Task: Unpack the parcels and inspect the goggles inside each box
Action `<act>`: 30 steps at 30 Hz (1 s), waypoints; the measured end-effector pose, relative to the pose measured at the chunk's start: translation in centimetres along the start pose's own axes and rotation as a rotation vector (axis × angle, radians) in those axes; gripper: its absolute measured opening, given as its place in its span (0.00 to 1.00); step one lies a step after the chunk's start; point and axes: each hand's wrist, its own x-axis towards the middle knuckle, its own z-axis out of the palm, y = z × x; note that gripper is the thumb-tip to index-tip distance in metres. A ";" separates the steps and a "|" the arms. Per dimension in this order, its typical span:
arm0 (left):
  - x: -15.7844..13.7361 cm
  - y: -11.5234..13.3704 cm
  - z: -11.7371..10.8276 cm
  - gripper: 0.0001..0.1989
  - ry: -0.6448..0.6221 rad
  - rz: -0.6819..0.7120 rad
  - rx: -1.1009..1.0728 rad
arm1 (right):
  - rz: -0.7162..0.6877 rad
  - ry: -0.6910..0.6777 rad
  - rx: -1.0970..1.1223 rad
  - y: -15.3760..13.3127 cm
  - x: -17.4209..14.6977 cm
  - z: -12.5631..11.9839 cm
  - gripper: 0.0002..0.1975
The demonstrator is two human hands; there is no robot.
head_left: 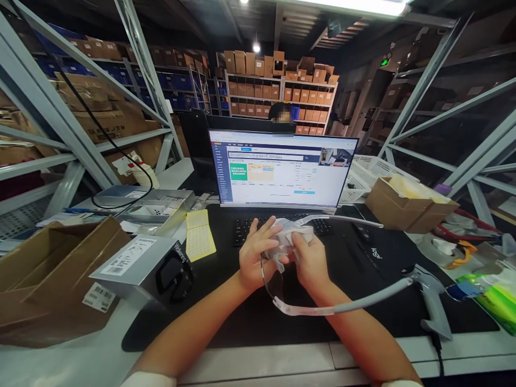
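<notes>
Close two-handed handling seems the step in hand: the right hand (313, 262) pinches the clear device (289, 232) over the mat (250, 325), before the monitor (278, 188). The left hand (255, 257) spreads alongside, its grip unclear. The next move likely calls for a steady right pinch.

The left hand (255, 258) and right hand (313, 262) hide bits of the clear thing (284, 242) and keyboard (241, 231) — small words on the screen (278, 189) are too tiny to read. The left edge cuts off the brown box (76, 269) — the person (282, 112) behind is blurry.
</notes>
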 end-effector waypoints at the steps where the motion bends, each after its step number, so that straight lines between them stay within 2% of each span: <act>1: 0.1 0.1 0.0 0.17 -0.015 0.010 -0.010 | -0.039 0.046 -0.043 -0.1 0.4 -0.5 0.27; 3: 0.1 0.2 0.0 0.19 -0.031 0.019 -0.026 | -0.099 0.098 -0.128 -0.2 1.0 -1.1 0.26; 5: 0.1 0.2 0.0 0.19 -0.023 0.020 -0.041 | -0.125 0.094 -0.171 -0.2 1.0 -1.3 0.25; 9: -0.1 0.2 0.1 0.16 0.015 -0.001 -0.063 | -0.068 -0.034 -0.107 -0.1 0.4 -0.5 0.24; 12: 0.0 0.2 0.2 0.16 0.002 -0.046 -0.081 | -0.103 -0.047 -0.187 -0.9 0.4 -0.4 0.23; 15: 0.1 0.2 0.4 0.17 0.010 -0.127 -0.164 | -0.085 -0.097 -0.386 -2.5 1.2 -1.6 0.25; 17: 0.2 0.2 0.3 0.18 0.044 -0.209 -0.265 | -0.045 -0.143 -0.438 -3.6 2.0 -3.1 0.26; 20: 0.5 0.4 0.3 0.19 0.081 -0.325 -0.405 | -0.052 -0.113 -0.399 -4.7 3.3 -5.7 0.27; 23: 1.0 0.9 0.4 0.20 0.125 -0.425 -0.500 | -0.058 -0.072 -0.256 -5.5 4.3 -7.7 0.26; 26: 1.3 1.3 0.6 0.19 0.115 -0.469 -0.588 | 0.024 -0.143 -0.182 -6.1 4.6 -8.4 0.22; 30: 0.8 1.2 0.6 0.23 0.005 -0.511 -0.667 | 0.176 -0.255 -0.221 -6.3 4.2 -8.1 0.19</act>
